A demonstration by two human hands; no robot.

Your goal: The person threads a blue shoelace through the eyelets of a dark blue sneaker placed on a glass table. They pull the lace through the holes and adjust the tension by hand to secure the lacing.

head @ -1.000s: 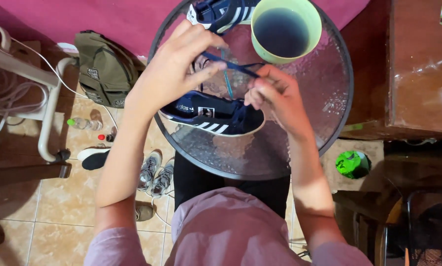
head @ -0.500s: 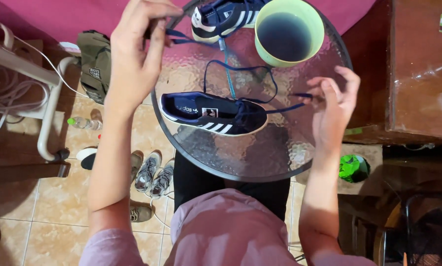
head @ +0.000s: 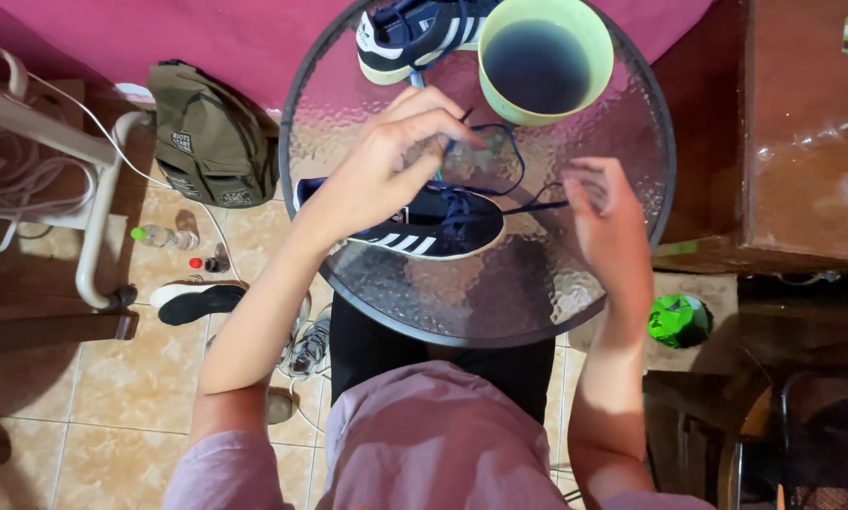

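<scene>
A navy-blue low-top sneaker with white side stripes and a pale sole (head: 424, 225) lay on its side near the middle of a round, dimpled glass tabletop with a dark rim (head: 499, 293). Its long axis ran left to right across the table; which end was the toe could not be told, since the left hand (head: 386, 165) covered the left part. That hand's fingers were bunched, pinching one end of a dark blue shoelace (head: 504, 156) above the shoe. The lace looped toward a lime-green round bowl of dark liquid (head: 545, 61). The right hand (head: 611, 222), fingers curled, gripped the other lace end, drawn taut to the right of the shoe. A second matching navy sneaker (head: 414, 33) lay at the far edge, cut off by the frame. An olive-green backpack (head: 211, 142) stood on the tiled floor.
</scene>
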